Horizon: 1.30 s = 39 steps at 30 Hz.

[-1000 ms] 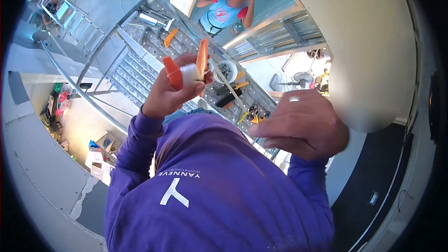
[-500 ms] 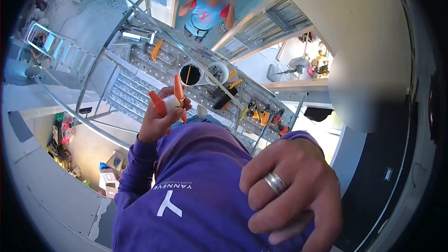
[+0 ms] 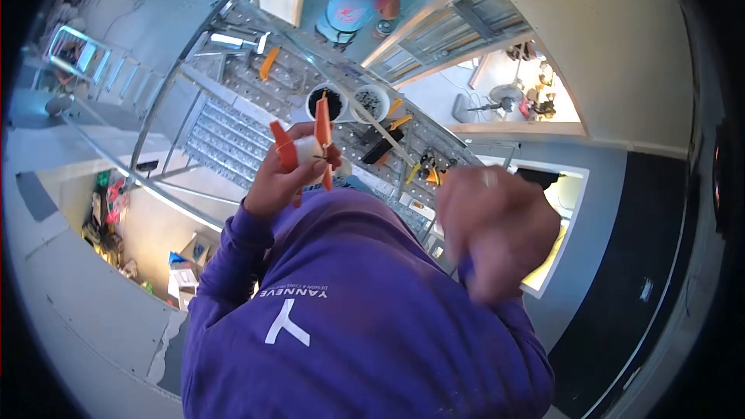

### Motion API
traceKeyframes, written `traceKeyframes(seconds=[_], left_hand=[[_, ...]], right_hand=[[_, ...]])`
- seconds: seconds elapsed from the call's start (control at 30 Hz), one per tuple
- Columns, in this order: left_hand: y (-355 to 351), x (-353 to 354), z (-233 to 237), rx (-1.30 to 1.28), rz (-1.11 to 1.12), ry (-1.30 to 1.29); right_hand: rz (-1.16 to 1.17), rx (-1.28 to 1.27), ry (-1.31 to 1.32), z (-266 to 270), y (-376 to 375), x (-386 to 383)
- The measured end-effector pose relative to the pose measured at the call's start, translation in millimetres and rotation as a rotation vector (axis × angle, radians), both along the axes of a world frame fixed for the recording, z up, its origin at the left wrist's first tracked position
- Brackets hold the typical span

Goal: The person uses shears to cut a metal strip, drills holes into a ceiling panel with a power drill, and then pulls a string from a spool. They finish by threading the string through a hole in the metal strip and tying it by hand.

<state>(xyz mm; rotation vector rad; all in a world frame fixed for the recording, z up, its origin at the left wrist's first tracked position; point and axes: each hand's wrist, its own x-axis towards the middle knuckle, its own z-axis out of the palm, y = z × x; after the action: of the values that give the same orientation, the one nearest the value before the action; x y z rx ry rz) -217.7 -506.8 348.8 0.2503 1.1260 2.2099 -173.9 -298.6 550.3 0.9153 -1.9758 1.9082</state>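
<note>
My left hand (image 3: 272, 182) is closed around an orange string-line reel (image 3: 323, 128) wound with white string (image 3: 308, 150), held in front of my waist. My right hand (image 3: 497, 225) is raised at the right, closer to the camera and smeared by motion. Its fingers look curled, with a ring on one; whatever they grip, if anything, is hidden. Beyond the reel, a white bucket (image 3: 311, 111) of black material stands beside a second white bucket (image 3: 355, 111) with grey contents.
A perforated metal scaffold platform (image 3: 291, 97) with rails (image 3: 167, 97) lies below. On it are an orange-handled tool (image 3: 269, 64), a black tool (image 3: 382, 146) and several hand tools (image 3: 427, 169). A person (image 3: 349, 8) stands beyond, near a fan (image 3: 506, 98). A stepladder (image 3: 85, 54) is at left.
My right hand has moved up and away from the camera. My left hand still holds the reel. The view has shifted slightly, and the other person's arm has moved near their head.
</note>
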Motion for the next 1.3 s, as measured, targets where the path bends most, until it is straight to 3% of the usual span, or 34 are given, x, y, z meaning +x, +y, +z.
traceKeyframes(seconds=[0.07,0.13,0.23,0.5,0.7,0.8,0.93,1.2,1.3], left_hand=[[-1,1,-1,0.103,-0.006,-0.059],[-1,2,-2,0.169,-0.026,-0.041],[1,5,-4,0.113,-0.039,0.015],[-2,13,-18,-0.008,0.025,0.063],[-2,11,-17,0.101,-0.046,-0.081],[-2,4,-13,0.117,-0.137,-0.008],[-4,-4,-3,-0.056,-0.169,0.032],[4,-7,-18,-0.060,-0.101,-0.142],[8,-8,-15,-0.051,-0.099,-0.074]], right_hand=[[-0.360,0.355,-0.123,-20,3,-2],[-0.356,0.602,-0.224,-46,9,-5],[-0.346,0.661,-0.213,-85,-1,-3],[-0.359,0.629,-0.304,-110,-26,4],[-0.343,0.617,-0.382,-113,-26,5],[-0.352,0.583,-0.439,-120,-24,5],[-0.374,0.510,-0.491,-130,-21,0],[-0.394,0.638,-0.410,-135,-17,-14],[-0.389,0.634,-0.428,-138,-15,-15]])
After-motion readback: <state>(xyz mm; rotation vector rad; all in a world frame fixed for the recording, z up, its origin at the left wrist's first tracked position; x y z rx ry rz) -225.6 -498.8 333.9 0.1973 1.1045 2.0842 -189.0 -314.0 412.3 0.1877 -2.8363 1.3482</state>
